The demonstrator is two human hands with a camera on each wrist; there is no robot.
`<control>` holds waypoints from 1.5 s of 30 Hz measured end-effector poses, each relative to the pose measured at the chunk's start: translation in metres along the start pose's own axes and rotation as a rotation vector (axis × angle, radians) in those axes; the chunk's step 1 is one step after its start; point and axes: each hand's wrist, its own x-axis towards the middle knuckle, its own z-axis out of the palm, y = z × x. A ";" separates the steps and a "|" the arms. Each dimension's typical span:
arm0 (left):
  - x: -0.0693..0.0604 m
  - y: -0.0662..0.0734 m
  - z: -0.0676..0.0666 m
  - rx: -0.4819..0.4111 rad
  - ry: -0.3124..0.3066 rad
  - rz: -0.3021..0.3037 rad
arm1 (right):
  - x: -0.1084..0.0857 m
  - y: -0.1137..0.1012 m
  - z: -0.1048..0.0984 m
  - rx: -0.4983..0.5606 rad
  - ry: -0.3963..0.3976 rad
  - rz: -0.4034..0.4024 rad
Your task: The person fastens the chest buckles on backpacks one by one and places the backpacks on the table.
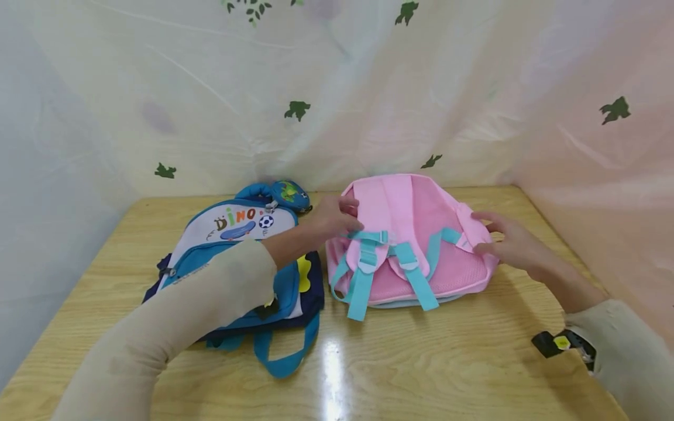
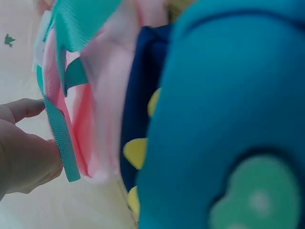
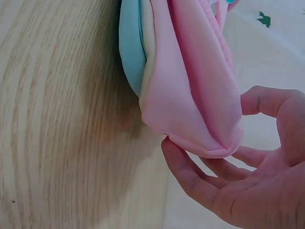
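A pink backpack point(image 1: 434, 202) lies on the table, straps facing up, with turquoise webbing point(image 1: 360, 295) hanging toward the front. At its left edge, my left hand point(image 1: 330, 219) reaches in with fingers extended, the fingertips beside a turquoise strap point(image 2: 62, 138); part of the contact is hidden. Around the right corner of the backpack point(image 3: 167, 95), my right hand point(image 1: 513, 241) curves its thumb and fingers, touching both faces of the edge. Left of it, under my left forearm, lies a blue and white backpack point(image 1: 237, 219) printed with DINO.
A small round blue pouch point(image 1: 289, 195) sits at the top of the blue backpack, whose handle-like strap point(image 1: 286, 365) hangs toward the front. The wooden table point(image 1: 421, 362) meets a pale cloth backdrop point(image 1: 221, 117) behind and at the sides.
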 end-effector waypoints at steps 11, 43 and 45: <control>0.000 -0.009 0.009 0.102 -0.045 0.007 | 0.003 0.011 0.003 0.002 -0.050 0.030; -0.011 -0.004 0.008 0.503 -0.162 0.387 | -0.005 -0.030 0.018 0.021 0.258 -0.221; -0.013 -0.003 0.009 0.504 -0.184 0.406 | -0.004 -0.033 0.023 0.026 0.215 -0.231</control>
